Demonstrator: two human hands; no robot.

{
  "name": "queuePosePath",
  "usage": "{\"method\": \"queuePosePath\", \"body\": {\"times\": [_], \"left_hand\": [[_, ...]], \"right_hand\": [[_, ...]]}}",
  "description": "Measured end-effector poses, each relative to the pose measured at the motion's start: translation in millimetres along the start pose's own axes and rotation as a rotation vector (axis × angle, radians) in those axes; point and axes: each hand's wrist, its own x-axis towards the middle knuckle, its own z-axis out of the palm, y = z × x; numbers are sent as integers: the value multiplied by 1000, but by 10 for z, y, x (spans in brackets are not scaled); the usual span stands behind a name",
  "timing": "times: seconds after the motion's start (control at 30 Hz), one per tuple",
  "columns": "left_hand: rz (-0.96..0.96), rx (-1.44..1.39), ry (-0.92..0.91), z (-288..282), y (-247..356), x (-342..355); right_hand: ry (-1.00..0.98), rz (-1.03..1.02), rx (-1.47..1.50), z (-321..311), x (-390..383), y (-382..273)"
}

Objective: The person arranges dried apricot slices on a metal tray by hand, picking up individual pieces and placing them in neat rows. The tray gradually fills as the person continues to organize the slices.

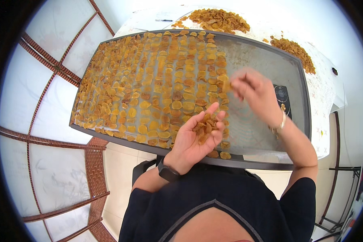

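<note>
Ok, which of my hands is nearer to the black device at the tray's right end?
Your right. The right hand is just left of the black device; the left hand, cupping dried slices, is farther left and closer to your body.

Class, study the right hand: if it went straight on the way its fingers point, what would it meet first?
Probably the nearest column of brown slices on the tray, just left of the right hand. Its height is unclear, so it might pass above them.
</note>
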Motion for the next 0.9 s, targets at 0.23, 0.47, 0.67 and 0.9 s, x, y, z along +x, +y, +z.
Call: {"method": "queuePosePath", "body": {"times": [0.23, 0.47, 0.67, 0.9], "left_hand": [[-41, 183, 89, -17, 84, -39], [-46, 183, 71, 2, 156, -82], [-73, 200, -13, -34, 219, -82], [-54, 193, 10, -40, 209, -58]], "right_hand": [[88, 103, -44, -283, 1154, 936], [160, 101, -302, -191, 1607, 1693], [172, 113, -358, -157, 1690, 1830], [150, 133, -421, -145, 1669, 1753]]}}
